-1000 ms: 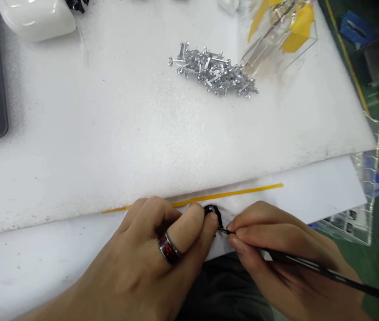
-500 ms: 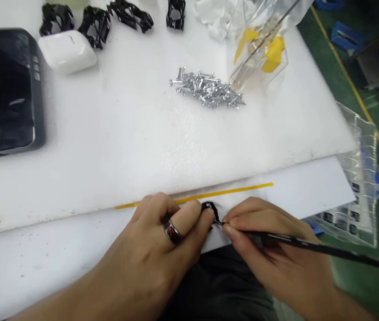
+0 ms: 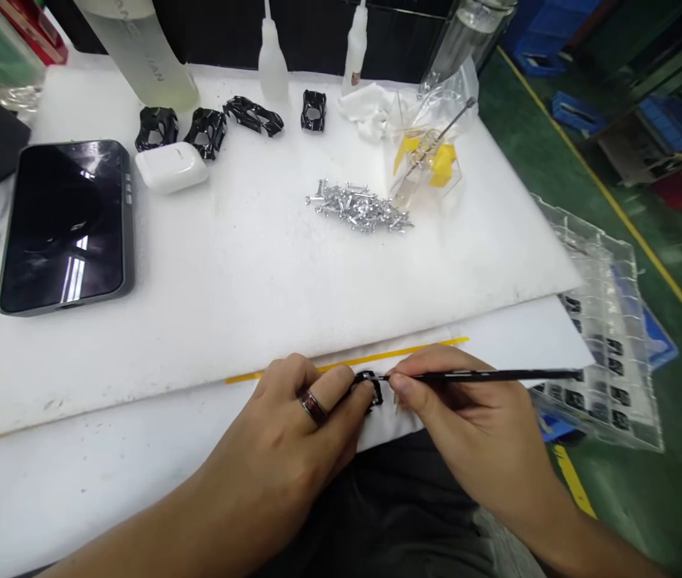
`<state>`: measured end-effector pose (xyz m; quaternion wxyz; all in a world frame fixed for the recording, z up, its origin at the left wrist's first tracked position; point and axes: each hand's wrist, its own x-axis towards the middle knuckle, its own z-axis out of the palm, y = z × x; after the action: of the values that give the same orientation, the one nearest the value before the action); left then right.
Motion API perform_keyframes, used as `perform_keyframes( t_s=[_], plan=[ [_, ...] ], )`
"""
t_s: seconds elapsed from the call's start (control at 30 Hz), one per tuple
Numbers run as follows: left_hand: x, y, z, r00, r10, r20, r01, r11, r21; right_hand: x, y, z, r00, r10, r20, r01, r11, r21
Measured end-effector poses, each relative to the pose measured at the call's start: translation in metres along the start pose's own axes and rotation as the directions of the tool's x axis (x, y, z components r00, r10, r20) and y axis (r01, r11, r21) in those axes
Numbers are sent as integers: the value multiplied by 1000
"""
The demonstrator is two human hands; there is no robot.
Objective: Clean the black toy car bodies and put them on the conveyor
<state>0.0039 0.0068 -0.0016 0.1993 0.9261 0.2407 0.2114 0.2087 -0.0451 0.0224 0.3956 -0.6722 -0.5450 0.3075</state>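
My left hand [image 3: 301,433], with a ring on one finger, is closed on a small black car-shaped shell [image 3: 377,393] near the front edge of the white paper. Its fingers cover much of that shell. In a pinch, my right hand [image 3: 467,417] holds a thin black-handled brush [image 3: 497,375]. The brush lies almost level, with its tip end at the upper side of the shell; the tip itself is too small to make out. Just behind both hands runs a yellow tape strip [image 3: 401,351].
On the white foam sheet [image 3: 226,257] lie a pile of small silver metal pieces [image 3: 358,207], several black shells [image 3: 253,116], a white case [image 3: 172,168] and a dark flat device [image 3: 69,229]. A clear pot [image 3: 425,160] holds a stick. A clear compartment tray [image 3: 606,321] stands right.
The view has tilted up, bringing bottles at the back into sight. The brush has swung from a downward slant to nearly level, its tip end shifting left onto the shell.
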Motion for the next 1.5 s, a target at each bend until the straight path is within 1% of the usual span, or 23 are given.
perform_keyframes(
  t_s=[0.13, 0.23, 0.4, 0.53, 0.67, 0.7, 0.77, 0.83, 0.87, 0.9, 0.97, 1.0, 1.03, 1.07, 1.1, 1.13, 1.2, 1.27, 1.33, 1.4, 1.43, 1.47, 1.5],
  plan=[
    [-2, 0, 0, 1000, 5, 20, -5, 1000, -23, -2, 1, 3, 1000, -23, -20, 22, 999, -48],
    [-3, 0, -2, 999, 17, 35, -16, 999, -43, -2, 1, 4, 999, -45, -9, 44, 995, -90],
    [-1, -2, -6, 999, 23, 42, -21, 999, -32, -3, 2, 8, 986, -167, 19, 168, 970, -175],
    [2, -3, -3, 999, 38, -14, -38, 999, -21, -6, 5, 10, 981, -193, 35, 195, 976, -96],
    [5, -2, 0, 997, -17, -74, 14, 999, -30, -7, 8, 12, 982, -188, 25, 189, 981, -48],
    [5, -2, -1, 998, -15, -69, 13, 999, -29, -7, 8, 12, 981, -190, 25, 191, 981, -41],
    [4, -2, -4, 1000, 12, -27, -13, 1000, -19, -6, 9, 12, 979, -200, 26, 201, 979, -36],
    [1, -3, -6, 999, 38, 20, -38, 999, -7, -5, 10, 8, 977, -212, 22, 212, 977, 19],
    [-1, -3, -6, 998, 44, 34, -43, 999, -7, -4, 12, 5, 978, -207, 10, 205, 975, 85],
    [-3, -3, -5, 998, 42, 40, -41, 999, -8, -4, 15, 1, 983, -184, -14, 184, 967, 177],
    [-5, -2, -2, 999, 32, 39, -31, 999, -6, -3, 25, -10, 988, -95, -124, 137, 908, 397],
    [-5, -2, 0, 999, 21, 27, -21, 1000, -5, -2, 31, -17, 978, -39, -205, 136, 864, 485],
    [-5, -2, 2, 1000, 5, 15, -5, 1000, -6, 0, 38, -25, 955, 12, -298, 160, 822, 546],
    [-4, -2, 4, 1000, -8, -5, 8, 1000, -5, 2, 46, -32, 920, 53, -389, 199, 792, 577],
    [-3, -1, 5, 1000, -18, -24, 18, 1000, -7, 5, 54, -40, 876, 79, -475, 239, 785, 572],
    [-1, -1, 5, 999, -25, -37, 25, 1000, -8, 7, 62, -47, 829, 89, -552, 269, 801, 535],
    [1, 0, 5, 998, -30, -49, 30, 1000, -1, 11, 77, -60, 737, 62, -673, 297, 865, 405],
    [3, 0, 4, 998, -25, -58, 26, 1000, 13, 13, 92, -69, 650, -17, -759, 309, 919, 244],
    [3, 0, 4, 998, -15, -65, 17, 1000, 25, 13, 103, -77, 581, -102, -807, 308, 946, 102],
    [3, 0, 4, 997, -5, -74, 8, 999, 39, 13, 108, -86, 540, -170, -824, 266, 964, -25],
    [3, 0, 4, 997, -4, -76, 7, 999, 44, 15, 107, -91, 535, -194, -822, 239, 968, -74],
    [3, 0, 4, 997, -3, -74, 7, 999, 49, 18, 105, -97, 548, -210, -810, 210, 971, -109],
    [3, 0, 4, 997, -1, -76, 6, 999, 53, 23, 100, -102, 584, -218, -782, 182, 974, -135]
  ],
)
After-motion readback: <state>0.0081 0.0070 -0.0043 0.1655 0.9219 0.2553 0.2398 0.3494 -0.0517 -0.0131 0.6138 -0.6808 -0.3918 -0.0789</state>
